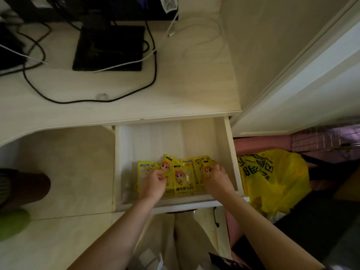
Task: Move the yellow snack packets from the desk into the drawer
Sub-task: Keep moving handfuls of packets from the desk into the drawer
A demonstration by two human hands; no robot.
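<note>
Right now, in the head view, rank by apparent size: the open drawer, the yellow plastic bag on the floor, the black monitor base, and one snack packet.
1. Drawer
2. Yellow plastic bag and black monitor base: look alike, unranked; the base sits farther away.
3. Snack packet, smallest.

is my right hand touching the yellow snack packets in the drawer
Touching. The head view shows the right hand with its fingers resting on the yellow snack packets inside the drawer.

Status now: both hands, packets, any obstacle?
Left hand and right hand both grip packets inside open drawer. No packets visible on desk. Nothing in the way.
</note>
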